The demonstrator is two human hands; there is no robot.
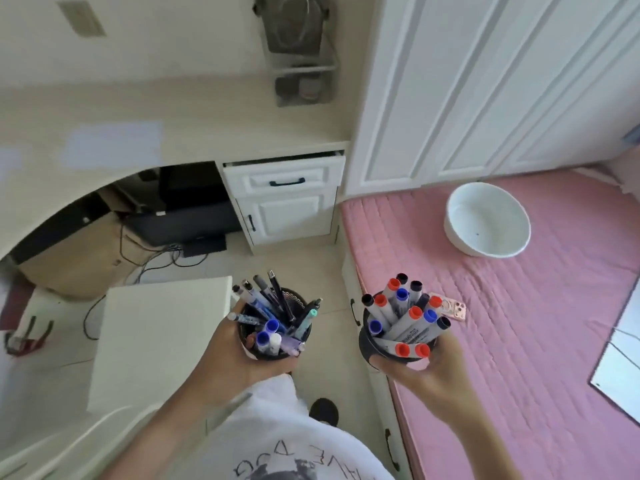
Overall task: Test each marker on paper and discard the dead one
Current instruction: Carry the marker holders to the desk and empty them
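Note:
My left hand (228, 358) grips a black mesh pen cup (301, 303) crammed with several pens and markers (273, 320), some with blue or white caps. My right hand (429, 372) holds a second dark cup (367, 344) packed with several whiteboard markers (405, 323) capped in red, blue and black. Both cups are held upright in front of my chest, above the floor, side by side. Pale sheets of paper (110, 147) lie on the desk top at upper left.
A white bowl (486, 220) and a pink phone (453, 311) lie on the pink bed cover (519, 341) at right. A whiteboard edge (620, 368) shows at far right. A white stool or box top (156, 341) stands left of me, beside the curved desk (207, 133) with drawers (287, 181).

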